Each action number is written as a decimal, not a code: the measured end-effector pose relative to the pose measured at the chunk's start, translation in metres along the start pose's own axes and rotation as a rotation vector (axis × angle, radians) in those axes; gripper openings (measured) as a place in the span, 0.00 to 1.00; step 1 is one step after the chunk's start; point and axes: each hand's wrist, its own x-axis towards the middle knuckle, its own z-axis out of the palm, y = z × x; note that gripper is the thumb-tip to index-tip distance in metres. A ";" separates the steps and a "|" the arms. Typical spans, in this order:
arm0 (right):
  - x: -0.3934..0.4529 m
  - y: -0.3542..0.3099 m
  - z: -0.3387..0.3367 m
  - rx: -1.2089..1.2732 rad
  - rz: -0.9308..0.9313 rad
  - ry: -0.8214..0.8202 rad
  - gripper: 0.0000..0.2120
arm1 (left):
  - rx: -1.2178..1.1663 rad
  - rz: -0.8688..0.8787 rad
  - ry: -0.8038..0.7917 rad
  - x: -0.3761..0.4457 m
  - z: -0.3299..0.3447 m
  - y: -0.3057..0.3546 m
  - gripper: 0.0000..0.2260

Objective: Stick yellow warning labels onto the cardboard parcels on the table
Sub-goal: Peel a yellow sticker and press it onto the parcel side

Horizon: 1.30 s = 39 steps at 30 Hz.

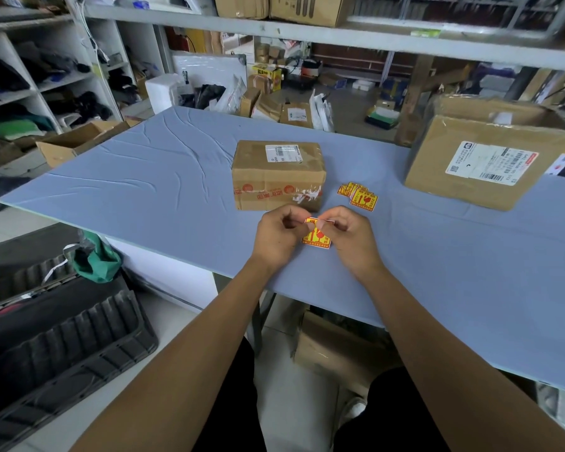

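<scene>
A yellow warning label [317,238] with red print hangs between my two hands just above the table's near side. My left hand [279,234] pinches its upper left corner and my right hand [348,234] pinches its upper edge, where a white strip shows. Right behind my hands stands a small taped cardboard parcel [279,174] with a white shipping slip on top. A loose pile of several more yellow labels [359,194] lies to the right of that parcel. A larger cardboard parcel [490,158] sits at the far right of the table.
The blue-grey table top [144,181] is wrinkled on its left half. An open carton [79,141] sits past the table's left corner, black crates [62,327] lie on the floor at left, a box [336,347] stands under the table, and shelves line the left wall.
</scene>
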 end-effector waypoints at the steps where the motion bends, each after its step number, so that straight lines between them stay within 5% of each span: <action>1: 0.000 0.000 0.000 0.003 -0.002 -0.001 0.03 | -0.017 -0.005 0.000 0.000 0.000 0.000 0.08; 39: -0.001 -0.003 -0.001 0.061 0.018 -0.090 0.07 | 0.040 0.069 0.012 -0.001 0.002 -0.001 0.08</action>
